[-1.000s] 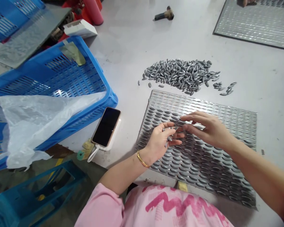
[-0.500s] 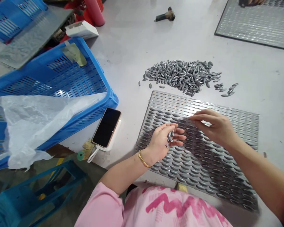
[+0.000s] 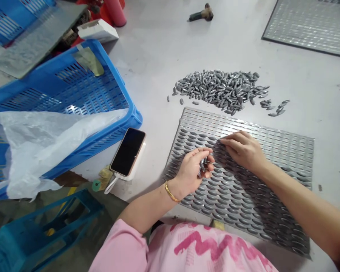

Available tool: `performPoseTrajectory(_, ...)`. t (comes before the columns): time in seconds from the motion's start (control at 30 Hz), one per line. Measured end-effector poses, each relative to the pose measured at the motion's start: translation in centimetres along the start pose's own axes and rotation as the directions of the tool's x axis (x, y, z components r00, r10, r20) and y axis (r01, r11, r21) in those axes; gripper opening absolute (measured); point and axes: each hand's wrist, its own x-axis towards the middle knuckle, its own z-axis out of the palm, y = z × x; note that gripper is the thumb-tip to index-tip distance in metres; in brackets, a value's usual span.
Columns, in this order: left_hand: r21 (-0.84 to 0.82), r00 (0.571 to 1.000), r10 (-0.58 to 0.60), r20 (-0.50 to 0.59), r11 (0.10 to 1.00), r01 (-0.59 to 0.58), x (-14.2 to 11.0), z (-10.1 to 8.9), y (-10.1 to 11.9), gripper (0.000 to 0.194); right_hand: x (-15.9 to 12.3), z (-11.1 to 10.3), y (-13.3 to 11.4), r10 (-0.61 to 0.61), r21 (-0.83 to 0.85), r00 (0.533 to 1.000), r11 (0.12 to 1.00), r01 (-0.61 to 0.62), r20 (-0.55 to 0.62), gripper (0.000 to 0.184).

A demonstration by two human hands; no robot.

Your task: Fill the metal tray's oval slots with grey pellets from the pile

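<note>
Several grey, oval, pointed pieces (image 3: pixel 203 165) lie in the cupped palm of my left hand (image 3: pixel 193 166), its fingers curled around them above the tray's left part. My right hand (image 3: pixel 243 148) is at the tray's upper middle, fingertips pinched together and down at a row; what is between them is hidden. The grey tray (image 3: pixel 289 151) has rows of narrow slots, the nearer ones filled with the same oval pieces, the far rows bare. Beyond the tray's far edge lies a heap of loose grey oval pieces (image 3: pixel 221 88), a few scattered to its right.
A blue crate (image 3: pixel 134 115) with a plastic bag (image 3: pixel 45 141) stands at the left. Beside it lies a phone (image 3: pixel 128 152) with a white cable. A dark tool (image 3: pixel 201 14) and another tray (image 3: pixel 308 28) are farther back. A blue stool (image 3: pixel 19 245) stands below, left.
My right hand has moved slightly left and down onto the tray's row. My left fingers have curled more around the oval pieces. The co-worker's hand at the far tray is out of view.
</note>
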Motion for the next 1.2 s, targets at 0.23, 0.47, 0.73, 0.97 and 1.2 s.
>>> performPoseTrajectory(0.23, 0.002, 1.000, -0.010, -0.003, 1.000, 0.010, -0.1, 0.1, 0.0, 0.017, 0.6, -0.9, 0.0, -0.094, -0.098, 0.990, 0.990, 0.104, 0.104, 0.021)
performPoseTrajectory(0.47, 0.018, 1.000, -0.017, 0.001, 1.000, 0.017, -0.5, 0.6, -0.1, 0.016, 1.1, -1.4, -0.5, -0.094, -0.245, 0.972, 0.958, 0.148, 0.218, 0.022)
performPoseTrajectory(0.73, -0.011, 0.999, -0.017, -0.042, 1.000, 0.017, -0.3, 0.5, -0.3, 0.020, 1.3, -1.8, 0.7, -0.039, -0.049, 0.973, 0.997, 0.052, 0.227, 0.025)
performPoseTrajectory(0.97, 0.013, 1.000, 0.003, 0.013, 1.000, -0.003, -0.3, -0.1, -0.1, 0.019, 3.7, -0.3, -1.1, -0.074, -0.013, 0.983, 0.997, 0.077, 0.169, 0.032)
performPoseTrajectory(1.2, -0.001, 1.000, -0.009, -0.008, 1.000, 0.009, -0.5, -0.5, 0.1, 0.019, 4.6, 1.4, -1.1, -0.132, 0.030, 0.968, 0.991, 0.129, 0.214, 0.032)
